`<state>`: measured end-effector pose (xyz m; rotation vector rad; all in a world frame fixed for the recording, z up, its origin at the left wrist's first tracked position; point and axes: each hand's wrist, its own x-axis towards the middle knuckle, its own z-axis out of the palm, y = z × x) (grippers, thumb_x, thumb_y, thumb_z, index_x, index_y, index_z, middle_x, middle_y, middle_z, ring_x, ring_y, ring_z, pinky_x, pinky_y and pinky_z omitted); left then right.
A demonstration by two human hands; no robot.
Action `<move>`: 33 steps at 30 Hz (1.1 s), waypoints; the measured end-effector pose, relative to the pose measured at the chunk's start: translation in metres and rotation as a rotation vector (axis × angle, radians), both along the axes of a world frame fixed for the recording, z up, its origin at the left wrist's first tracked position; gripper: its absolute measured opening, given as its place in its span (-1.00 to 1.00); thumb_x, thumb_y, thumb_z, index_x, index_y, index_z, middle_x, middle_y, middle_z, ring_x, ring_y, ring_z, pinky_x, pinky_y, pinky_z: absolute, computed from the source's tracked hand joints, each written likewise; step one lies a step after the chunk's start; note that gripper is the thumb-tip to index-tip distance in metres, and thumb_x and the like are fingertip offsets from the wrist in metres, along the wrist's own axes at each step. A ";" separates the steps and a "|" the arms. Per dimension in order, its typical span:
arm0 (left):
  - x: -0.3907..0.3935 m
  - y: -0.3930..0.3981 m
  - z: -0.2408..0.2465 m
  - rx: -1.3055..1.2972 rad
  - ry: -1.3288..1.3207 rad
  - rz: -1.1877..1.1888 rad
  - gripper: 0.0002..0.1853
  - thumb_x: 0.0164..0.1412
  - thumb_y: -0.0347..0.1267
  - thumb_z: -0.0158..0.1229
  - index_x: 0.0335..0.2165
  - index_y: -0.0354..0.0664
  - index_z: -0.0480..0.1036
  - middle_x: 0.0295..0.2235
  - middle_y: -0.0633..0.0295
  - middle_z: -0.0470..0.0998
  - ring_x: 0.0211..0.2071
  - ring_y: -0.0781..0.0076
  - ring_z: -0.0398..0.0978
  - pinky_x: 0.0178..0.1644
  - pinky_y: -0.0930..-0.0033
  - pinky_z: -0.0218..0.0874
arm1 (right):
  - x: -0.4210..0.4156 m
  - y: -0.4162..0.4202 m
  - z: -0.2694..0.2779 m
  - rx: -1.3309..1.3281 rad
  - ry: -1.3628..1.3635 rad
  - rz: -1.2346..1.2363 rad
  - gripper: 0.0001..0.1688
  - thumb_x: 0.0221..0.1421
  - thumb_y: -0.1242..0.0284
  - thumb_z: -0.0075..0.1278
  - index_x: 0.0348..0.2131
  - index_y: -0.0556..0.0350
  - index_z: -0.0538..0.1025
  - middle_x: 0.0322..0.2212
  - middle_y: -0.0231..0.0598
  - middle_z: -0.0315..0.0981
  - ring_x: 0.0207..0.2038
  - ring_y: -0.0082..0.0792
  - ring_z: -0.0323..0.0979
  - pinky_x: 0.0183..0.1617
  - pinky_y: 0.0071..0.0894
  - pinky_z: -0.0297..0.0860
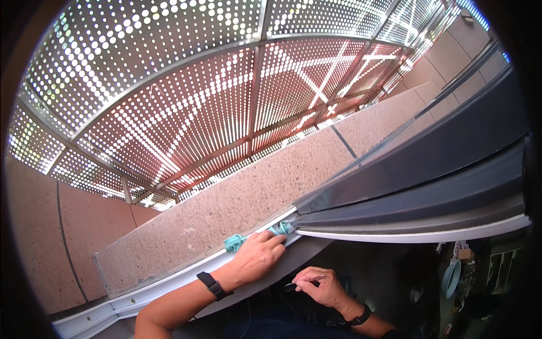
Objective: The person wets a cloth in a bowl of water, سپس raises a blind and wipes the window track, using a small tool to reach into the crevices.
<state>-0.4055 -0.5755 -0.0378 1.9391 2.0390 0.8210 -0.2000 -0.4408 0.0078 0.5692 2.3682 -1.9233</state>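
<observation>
A crumpled teal cloth (235, 243) lies in the white window track (211, 265). My left hand (260, 255) presses on it, with parts of the cloth showing on both sides of the fingers, close to the lower corner of the dark window frame (406, 169). Below and to the right, my right hand (317, 286) is held over the dark interior, its fingers closed on a small dark object (290, 287) with a rounded end; what it is cannot be made out. Each wrist bears a black band.
Outside the track runs a speckled stone ledge (237, 203), with a perforated metal screen (220, 106) beyond it. The dark frame fills the right side. At lower right indoors hang a light-blue round object (451, 277) and several small items.
</observation>
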 end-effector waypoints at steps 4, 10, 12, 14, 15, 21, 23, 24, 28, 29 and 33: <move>0.001 0.020 0.004 -0.082 0.085 -0.031 -0.80 0.13 -0.33 0.03 -0.32 -0.20 0.47 0.12 0.13 0.43 -0.07 0.21 0.42 -0.05 0.17 0.30 | -0.006 0.002 0.001 0.014 -0.009 0.017 -0.93 0.12 0.64 0.08 -0.39 0.28 0.61 -0.40 -0.21 0.60 -0.42 -0.51 0.58 -0.32 -0.59 0.45; -0.005 0.027 -0.008 -0.033 0.089 -0.131 -0.81 0.11 -0.37 0.03 -0.34 -0.28 0.46 0.12 -0.04 0.38 -0.14 0.09 0.45 -0.03 0.19 0.32 | -0.011 -0.001 0.000 -0.022 0.012 -0.016 -0.92 0.12 0.58 0.12 -0.42 0.28 0.58 -0.44 -0.27 0.57 -0.43 -0.51 0.56 -0.34 -0.56 0.44; -0.006 0.023 -0.003 -0.052 0.029 -0.104 -0.81 0.11 -0.37 0.03 -0.35 -0.29 0.45 0.06 -0.04 0.40 -0.11 0.08 0.45 -0.04 0.18 0.33 | -0.011 0.000 0.000 -0.024 0.005 -0.019 -0.92 0.12 0.58 0.12 -0.42 0.28 0.58 -0.44 -0.26 0.58 -0.43 -0.51 0.56 -0.34 -0.56 0.45; -0.006 0.021 -0.001 -0.078 -0.035 -0.083 -0.81 0.11 -0.38 0.04 -0.35 -0.29 0.46 -0.04 -0.03 0.42 -0.07 0.04 0.46 -0.04 0.16 0.34 | -0.011 0.001 -0.002 -0.024 -0.020 -0.026 -0.92 0.12 0.58 0.11 -0.41 0.29 0.59 -0.44 -0.26 0.58 -0.43 -0.50 0.56 -0.33 -0.55 0.45; -0.005 0.021 -0.001 -0.090 -0.028 -0.094 -0.81 0.11 -0.39 0.04 -0.34 -0.29 0.46 -0.05 -0.03 0.42 -0.06 0.04 0.46 -0.04 0.16 0.34 | -0.010 0.001 -0.003 -0.028 -0.021 -0.031 -0.91 0.12 0.58 0.12 -0.41 0.29 0.59 -0.44 -0.26 0.58 -0.43 -0.50 0.56 -0.33 -0.55 0.45; -0.004 0.026 -0.006 -0.063 0.030 -0.146 -0.79 0.11 -0.38 0.05 -0.31 -0.30 0.47 -0.10 0.00 0.45 -0.04 0.07 0.45 -0.01 0.19 0.34 | -0.011 0.002 -0.008 -0.031 -0.011 -0.025 -0.91 0.13 0.57 0.12 -0.41 0.28 0.59 -0.44 -0.25 0.58 -0.42 -0.49 0.57 -0.32 -0.54 0.46; -0.004 0.032 -0.003 -0.131 0.014 -0.168 -0.77 0.12 -0.39 0.04 -0.28 -0.32 0.48 -0.08 -0.01 0.45 -0.02 0.06 0.44 0.01 0.18 0.33 | -0.012 0.001 -0.011 -0.024 -0.007 -0.020 -0.91 0.13 0.56 0.13 -0.40 0.28 0.59 -0.43 -0.25 0.58 -0.42 -0.49 0.57 -0.32 -0.55 0.46; -0.005 0.035 -0.002 -0.164 0.007 -0.180 -0.76 0.12 -0.39 0.04 -0.27 -0.32 0.48 -0.07 -0.02 0.45 -0.02 0.06 0.44 0.02 0.18 0.33 | -0.013 0.002 -0.011 -0.022 -0.006 -0.017 -0.91 0.13 0.56 0.13 -0.41 0.28 0.59 -0.43 -0.25 0.58 -0.42 -0.49 0.57 -0.32 -0.54 0.46; -0.005 0.029 -0.008 -0.105 0.001 -0.172 -0.72 0.14 -0.40 0.02 -0.21 -0.38 0.47 -0.02 -0.05 0.44 0.03 0.03 0.42 0.08 0.18 0.32 | -0.014 0.003 -0.010 -0.018 -0.003 -0.028 -0.91 0.13 0.56 0.12 -0.41 0.28 0.59 -0.43 -0.24 0.58 -0.42 -0.47 0.57 -0.32 -0.52 0.46; -0.007 0.027 -0.008 -0.047 0.033 -0.178 -0.74 0.13 -0.40 0.03 -0.25 -0.36 0.47 -0.04 -0.04 0.44 0.01 0.05 0.41 0.04 0.20 0.33 | -0.014 0.003 -0.011 -0.019 -0.003 -0.035 -0.91 0.13 0.56 0.12 -0.41 0.28 0.59 -0.43 -0.24 0.58 -0.42 -0.46 0.57 -0.31 -0.52 0.46; -0.008 0.026 -0.003 0.051 0.120 -0.202 -0.76 0.11 -0.38 0.02 -0.29 -0.32 0.47 -0.03 -0.04 0.42 0.02 0.08 0.38 0.00 0.26 0.34 | -0.008 0.008 -0.016 0.003 0.000 -0.038 -0.91 0.11 0.56 0.13 -0.41 0.27 0.58 -0.43 -0.23 0.58 -0.41 -0.43 0.57 -0.30 -0.49 0.46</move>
